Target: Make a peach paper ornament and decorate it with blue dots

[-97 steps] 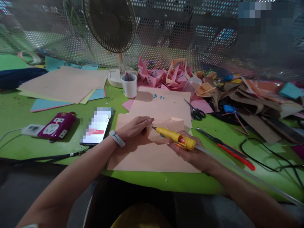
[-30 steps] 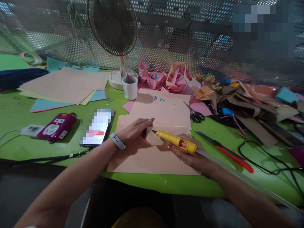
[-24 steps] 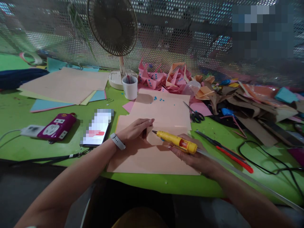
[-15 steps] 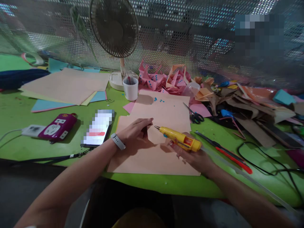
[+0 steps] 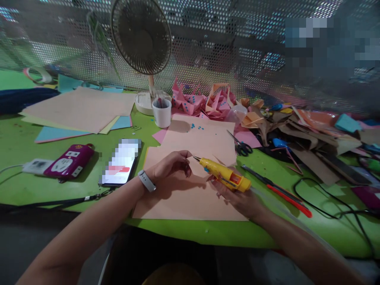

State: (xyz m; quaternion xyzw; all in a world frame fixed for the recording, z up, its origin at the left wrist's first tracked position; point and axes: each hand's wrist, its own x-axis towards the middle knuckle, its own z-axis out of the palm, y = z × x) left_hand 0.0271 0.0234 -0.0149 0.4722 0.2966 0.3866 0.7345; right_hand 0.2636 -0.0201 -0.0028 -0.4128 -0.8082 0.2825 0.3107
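Observation:
My right hand is wrapped around a yellow hot glue gun, whose metal nozzle points left toward my left hand. The fingers of my left hand are curled together at the edge of a small peach paper piece, which blends with the sheet behind it. The nozzle tip is close to this piece; whether it touches cannot be made out. Beneath both hands lie large peach paper sheets on the green table. The right fingertips are partly hidden under the glue gun.
Black scissors and a red-handled cutter lie on the right, near paper scraps and a black cable. A phone, purple power socket, white cup, fan and folded pink paper shapes surround the sheets.
My left fingers have gone from stretched out to curled, and the paper piece's angle has shifted. The glue gun stays in my right hand near the same spot. The view has shifted slightly.

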